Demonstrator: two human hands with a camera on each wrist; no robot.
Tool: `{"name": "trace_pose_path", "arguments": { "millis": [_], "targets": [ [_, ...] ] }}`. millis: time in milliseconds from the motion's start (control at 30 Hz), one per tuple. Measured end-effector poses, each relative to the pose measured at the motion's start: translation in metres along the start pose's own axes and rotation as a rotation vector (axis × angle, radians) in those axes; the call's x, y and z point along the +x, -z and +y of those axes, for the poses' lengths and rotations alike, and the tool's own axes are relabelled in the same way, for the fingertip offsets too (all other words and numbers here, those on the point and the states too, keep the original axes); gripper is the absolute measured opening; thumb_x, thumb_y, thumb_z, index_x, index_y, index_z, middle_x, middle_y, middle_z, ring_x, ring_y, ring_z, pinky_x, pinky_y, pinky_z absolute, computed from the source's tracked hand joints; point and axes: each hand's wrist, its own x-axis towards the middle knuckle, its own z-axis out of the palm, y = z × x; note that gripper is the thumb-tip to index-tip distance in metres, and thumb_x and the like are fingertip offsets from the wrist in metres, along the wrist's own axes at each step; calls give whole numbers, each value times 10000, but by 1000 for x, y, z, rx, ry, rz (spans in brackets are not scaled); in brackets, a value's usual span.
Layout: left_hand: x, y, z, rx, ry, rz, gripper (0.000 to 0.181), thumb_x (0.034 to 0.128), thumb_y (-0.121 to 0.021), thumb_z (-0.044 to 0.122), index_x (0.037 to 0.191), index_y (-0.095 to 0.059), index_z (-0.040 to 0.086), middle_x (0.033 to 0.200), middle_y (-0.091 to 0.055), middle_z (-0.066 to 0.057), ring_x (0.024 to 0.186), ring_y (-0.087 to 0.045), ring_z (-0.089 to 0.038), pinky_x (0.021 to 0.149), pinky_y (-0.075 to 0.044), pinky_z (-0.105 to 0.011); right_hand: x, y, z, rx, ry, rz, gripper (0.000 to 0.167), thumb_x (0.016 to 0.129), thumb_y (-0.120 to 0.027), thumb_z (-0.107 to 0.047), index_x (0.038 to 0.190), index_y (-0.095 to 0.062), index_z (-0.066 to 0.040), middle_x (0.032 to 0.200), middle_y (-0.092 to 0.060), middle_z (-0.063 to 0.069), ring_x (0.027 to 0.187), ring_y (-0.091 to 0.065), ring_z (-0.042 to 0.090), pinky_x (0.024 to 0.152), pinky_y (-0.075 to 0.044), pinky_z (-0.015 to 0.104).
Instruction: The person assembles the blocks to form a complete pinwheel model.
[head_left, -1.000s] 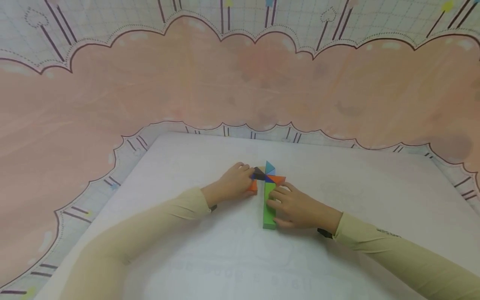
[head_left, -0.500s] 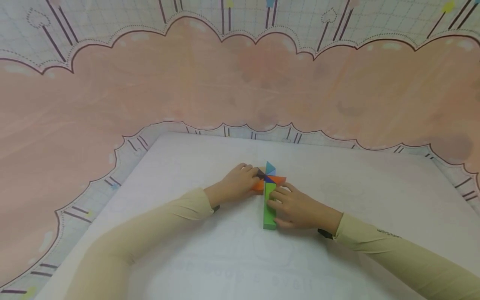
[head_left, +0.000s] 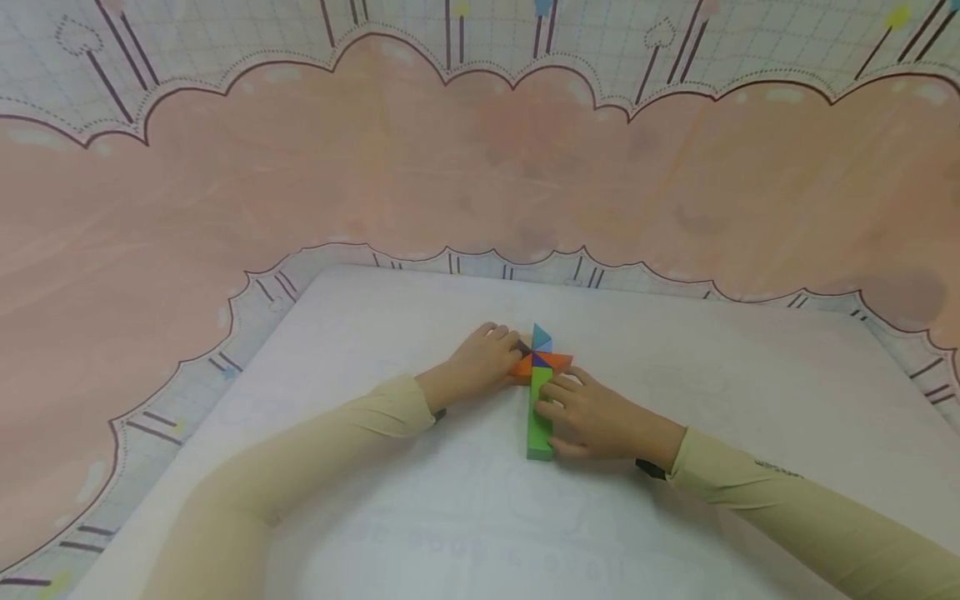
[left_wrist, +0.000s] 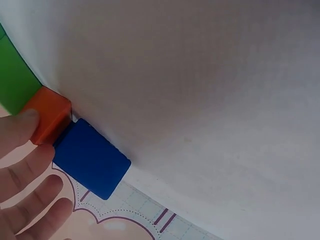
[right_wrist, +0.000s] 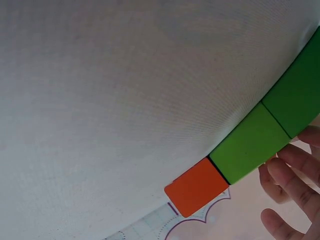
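Note:
Small coloured blocks form a pinwheel shape on the white tabletop. In the head view a long green bar (head_left: 539,417) runs toward me from its centre, with an orange triangle (head_left: 553,359) on the right and pale-blue and teal triangles (head_left: 541,337) behind. My left hand (head_left: 483,360) partly covers a dark triangle. In the left wrist view its thumb and index finger pinch an orange block (left_wrist: 55,112), with a blue block face (left_wrist: 92,159) alongside. The fingers of my right hand (head_left: 592,414) rest loosely on the green bar; the right wrist view shows two green faces (right_wrist: 250,142) beside them.
The white table (head_left: 420,517) stretches around the blocks on all sides. Behind it hangs a peach-coloured printed cloth (head_left: 480,167) with scalloped borders, which also runs down the left side.
My left hand has slid slightly to the right, bringing the orange block from a gap up against the centre and the green bar. My right hand has stayed in place.

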Motion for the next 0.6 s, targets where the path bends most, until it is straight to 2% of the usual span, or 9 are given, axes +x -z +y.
{"name": "trace_pose_path", "arguments": {
  "millis": [167,400,600],
  "targets": [
    [-3,2,-4,1,-3,-14,357,873,-625,420,1085,-668,135,1198,-609,-39,1120,-545,-203,1046,-406,-369,1,1,0,1,1,-1,340,846,-610,-383,1068,-590,-126,1085,-614,41,1072,-538,221,982,-432,492],
    [-9,0,-13,2,23,31,436,804,-671,491,1052,-617,135,1065,-597,-28,1027,-550,-188,1009,-421,-355,0,0,0,-3,5,16,348,840,-615,-386,1070,-592,-126,1083,-618,40,1069,-543,215,977,-440,489],
    [-5,-6,-13,-29,-54,40,369,836,-666,420,1089,-622,154,1158,-605,-24,1104,-553,-180,1030,-420,-348,-1,-2,1,-11,15,31,345,835,-618,-383,1065,-586,-127,1074,-611,39,1062,-544,213,979,-435,488]
  ]
}}
